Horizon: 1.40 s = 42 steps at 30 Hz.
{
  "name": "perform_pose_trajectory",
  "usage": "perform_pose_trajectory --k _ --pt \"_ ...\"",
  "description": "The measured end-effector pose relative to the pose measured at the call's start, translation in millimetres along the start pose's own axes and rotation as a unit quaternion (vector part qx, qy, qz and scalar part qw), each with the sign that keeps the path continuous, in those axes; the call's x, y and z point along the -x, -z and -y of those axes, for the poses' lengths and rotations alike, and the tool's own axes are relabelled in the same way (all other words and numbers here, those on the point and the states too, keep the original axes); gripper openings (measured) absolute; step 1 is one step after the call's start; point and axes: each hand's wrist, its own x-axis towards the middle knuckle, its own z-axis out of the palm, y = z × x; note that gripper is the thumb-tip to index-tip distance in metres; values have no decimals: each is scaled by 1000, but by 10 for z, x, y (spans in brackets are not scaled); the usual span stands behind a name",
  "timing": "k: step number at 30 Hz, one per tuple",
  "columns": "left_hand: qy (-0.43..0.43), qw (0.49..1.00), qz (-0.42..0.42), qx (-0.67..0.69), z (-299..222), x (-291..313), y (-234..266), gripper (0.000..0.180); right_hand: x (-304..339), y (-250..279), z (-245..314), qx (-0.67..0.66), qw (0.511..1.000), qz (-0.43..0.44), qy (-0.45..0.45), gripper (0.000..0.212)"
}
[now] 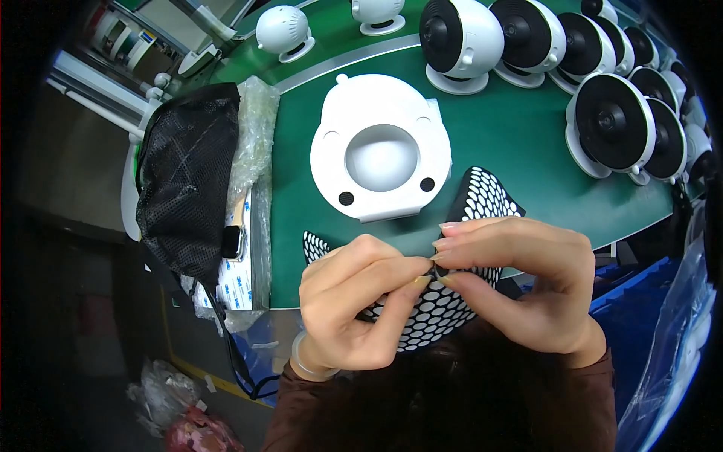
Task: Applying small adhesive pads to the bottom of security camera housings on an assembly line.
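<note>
Between the fingertips of both my hands is a small black piece [434, 270], mostly hidden by the fingers. My left hand [354, 301] pinches it with thumb and forefinger, the other fingers curled in. My right hand [531, 282] meets it from the other side, thumb and fingers closed. Beneath them bends a curled black sheet with rows of white round spots [444, 313], its corners rising past both hands. Just beyond lies a white rounded housing [331, 162] with a large round hollow. Two black round pads [346, 198] are on its near side.
Several white round devices with black fronts [614, 124] crowd the green table [512, 135] at the back right. Two more white devices [285, 32] stand at the back left. A black mesh bag [188, 173] and bubble wrap [256, 128] lie along the left edge.
</note>
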Motion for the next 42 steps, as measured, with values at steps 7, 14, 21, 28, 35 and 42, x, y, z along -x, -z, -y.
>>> perform_pose_trajectory --k 7,14,21,28,35,42 --pt "-3 1000 11 19 -28 8 12 15 21 35 -18 43 996 2 75 19" --pt "2 998 14 61 -36 2 34 14 18 13 -39 88 986 -22 142 20" --pt "92 980 40 173 -46 -13 90 9 -2 8 -36 119 978 -13 171 23" --pt "107 966 63 225 2 -53 122 8 -78 62 -71 103 979 19 174 22" --pt "167 953 108 227 38 -29 160 6 -110 209 -8 29 996 -40 80 11" --pt "86 991 60 83 -1 -20 72 28 -62 71 -76 273 936 0 224 33"
